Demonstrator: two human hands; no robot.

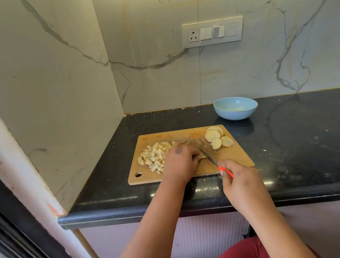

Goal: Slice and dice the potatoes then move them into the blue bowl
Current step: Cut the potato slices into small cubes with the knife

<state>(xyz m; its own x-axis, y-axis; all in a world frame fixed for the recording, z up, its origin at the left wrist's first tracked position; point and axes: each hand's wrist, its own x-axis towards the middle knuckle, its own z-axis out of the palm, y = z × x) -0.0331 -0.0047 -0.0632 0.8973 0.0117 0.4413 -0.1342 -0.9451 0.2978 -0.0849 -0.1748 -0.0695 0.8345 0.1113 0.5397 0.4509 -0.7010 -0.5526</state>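
Currently the potato piece [203, 156] sits under the left hand [180, 162] fingertips, curled down on it — right hand [238, 181] fist-grips the knife [209, 157], blade beside them.

Soft, even light; wide-angle bending at edges.

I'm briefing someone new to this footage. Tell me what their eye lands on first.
The wooden cutting board on the black counter, where the left hand steadies a potato piece and the right hand cuts with the orange-handled knife. Diced potato lies at the board's left, slices far right, the blue bowl behind.
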